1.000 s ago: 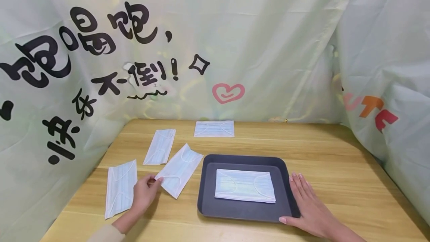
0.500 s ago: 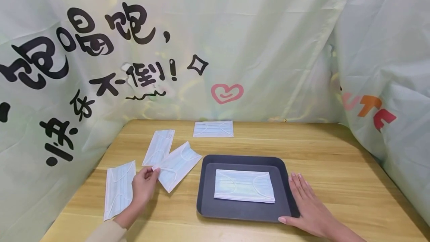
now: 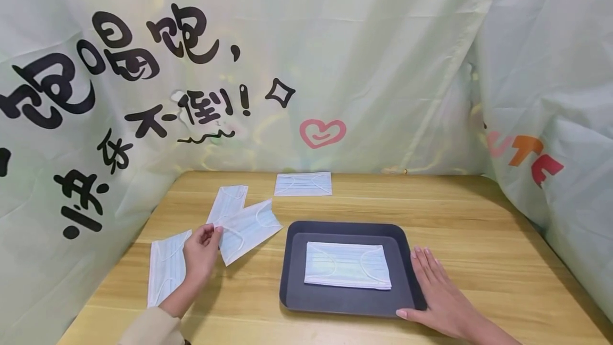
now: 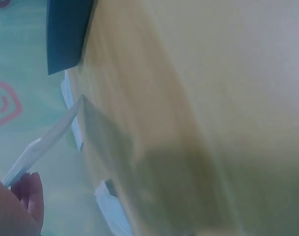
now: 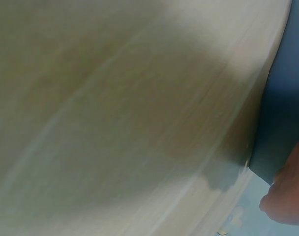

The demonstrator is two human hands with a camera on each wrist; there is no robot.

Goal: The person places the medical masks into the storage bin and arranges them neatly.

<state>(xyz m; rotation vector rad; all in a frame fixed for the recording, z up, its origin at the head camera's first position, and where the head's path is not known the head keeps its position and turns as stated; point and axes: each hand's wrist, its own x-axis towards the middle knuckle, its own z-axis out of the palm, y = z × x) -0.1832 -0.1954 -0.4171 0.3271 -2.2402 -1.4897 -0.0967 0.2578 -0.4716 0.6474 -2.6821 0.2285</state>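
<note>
My left hand (image 3: 202, 254) pinches one corner of a pale blue face mask (image 3: 250, 230) with white ear loops. The mask slants up off the table in the left wrist view, its far end low near the wood. In the head view it overlaps another mask (image 3: 227, 198) lying behind. To the right sits a dark grey rectangular tray (image 3: 345, 301), with a neat stack of face masks (image 3: 347, 265) on its floor. My right hand (image 3: 444, 297) rests against the tray's right side, fingers straight and thumb at the near corner.
One mask (image 3: 165, 270) lies on the left, partly behind my left forearm. Another mask (image 3: 303, 184) lies at the table's back edge. Printed curtains (image 3: 383, 68) enclose the wooden table (image 3: 469, 217) at the back and sides.
My left hand has moved slightly up and away, lifting and turning the pinched mask over the one behind it. The right hand and the tray have stayed in place.
</note>
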